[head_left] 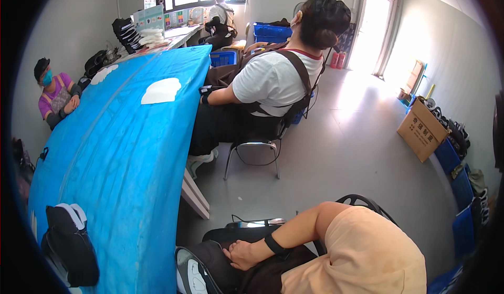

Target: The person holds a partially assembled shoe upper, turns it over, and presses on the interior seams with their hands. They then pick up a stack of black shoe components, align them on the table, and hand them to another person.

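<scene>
My right hand (242,254) rests on my lap on black trousers, fingers loosely spread and holding nothing. A black band sits on its wrist, and the peach sleeve fills the lower right. Just left of the hand, at the bottom edge, lies a black and white sneaker (191,274). Another black shoe with a white sole (68,241) lies on the blue-covered table (126,152) at the lower left. My left hand is out of sight.
A person in a white shirt (273,79) sits on a metal chair (254,152) at the table's right side. Another person in purple (55,97) sits across, a third at the far window. White insoles (161,91) lie on the table. A cardboard box (421,128) and blue crates stand along the right wall.
</scene>
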`<state>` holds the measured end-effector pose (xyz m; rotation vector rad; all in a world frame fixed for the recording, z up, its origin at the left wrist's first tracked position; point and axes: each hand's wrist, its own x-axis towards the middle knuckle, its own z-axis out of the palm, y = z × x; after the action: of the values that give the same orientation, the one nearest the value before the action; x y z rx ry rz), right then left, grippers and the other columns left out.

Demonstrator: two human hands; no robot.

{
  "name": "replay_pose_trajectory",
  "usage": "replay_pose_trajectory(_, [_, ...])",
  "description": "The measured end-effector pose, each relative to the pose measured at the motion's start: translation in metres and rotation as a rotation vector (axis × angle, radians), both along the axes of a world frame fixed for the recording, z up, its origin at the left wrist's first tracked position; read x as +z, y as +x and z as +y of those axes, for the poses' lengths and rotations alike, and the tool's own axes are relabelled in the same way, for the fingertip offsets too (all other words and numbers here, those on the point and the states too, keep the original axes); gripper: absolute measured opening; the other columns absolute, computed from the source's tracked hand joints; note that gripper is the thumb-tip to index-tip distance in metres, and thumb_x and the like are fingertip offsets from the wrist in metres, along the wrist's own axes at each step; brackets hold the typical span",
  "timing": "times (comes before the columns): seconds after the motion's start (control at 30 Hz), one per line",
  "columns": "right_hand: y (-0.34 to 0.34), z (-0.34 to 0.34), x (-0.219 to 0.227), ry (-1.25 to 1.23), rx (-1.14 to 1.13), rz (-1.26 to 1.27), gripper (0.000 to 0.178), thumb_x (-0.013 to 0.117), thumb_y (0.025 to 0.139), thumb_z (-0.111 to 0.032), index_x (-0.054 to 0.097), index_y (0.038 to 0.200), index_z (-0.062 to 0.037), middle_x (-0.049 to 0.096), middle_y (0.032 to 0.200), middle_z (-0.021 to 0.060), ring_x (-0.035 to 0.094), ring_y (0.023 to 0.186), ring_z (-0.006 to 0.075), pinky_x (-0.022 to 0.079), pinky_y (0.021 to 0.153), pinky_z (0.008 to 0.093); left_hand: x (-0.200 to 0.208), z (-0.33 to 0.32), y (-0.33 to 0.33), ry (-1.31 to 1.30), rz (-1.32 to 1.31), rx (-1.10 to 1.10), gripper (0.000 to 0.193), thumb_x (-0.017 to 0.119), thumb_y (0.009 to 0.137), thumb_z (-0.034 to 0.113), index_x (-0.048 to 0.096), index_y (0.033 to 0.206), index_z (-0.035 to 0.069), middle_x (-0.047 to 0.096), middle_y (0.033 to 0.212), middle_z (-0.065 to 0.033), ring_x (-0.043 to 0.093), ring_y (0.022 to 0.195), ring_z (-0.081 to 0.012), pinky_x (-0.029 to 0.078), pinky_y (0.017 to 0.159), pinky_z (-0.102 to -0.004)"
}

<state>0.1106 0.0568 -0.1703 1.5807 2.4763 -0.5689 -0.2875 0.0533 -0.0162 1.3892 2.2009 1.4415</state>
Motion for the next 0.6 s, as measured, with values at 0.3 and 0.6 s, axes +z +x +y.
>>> replay_pose_trajectory(0.3, [0.000,-0.003,-0.001,0.041,-0.004,0.058,0.067,0.048,0.093,-0.039,0.048,0.132,0.0149,0.064,0.101,0.0300,0.064,0.094,0.0388,0.050,0.083,0.0441,-0.010,0.001,-0.009,0.130,-0.062,-0.036,0.110,0.090,0.066,0.047,0.033,0.147,-0.002,0.057,0.126,-0.0279,0.060,0.106,-0.0354,0.050,0.091,-0.0443])
replay_pose_trajectory(0.6, [-0.002,-0.003,0.000,0.056,0.031,0.055,0.067,0.047,0.093,-0.039,0.047,0.132,0.0152,0.063,0.101,0.0300,0.064,0.092,0.0381,0.051,0.081,0.0434,-0.009,-0.004,-0.007,0.215,-0.099,-0.042,0.108,0.090,0.068,0.042,0.033,0.146,-0.006,0.057,0.124,-0.0296,0.060,0.105,-0.0356,0.049,0.092,-0.0439])
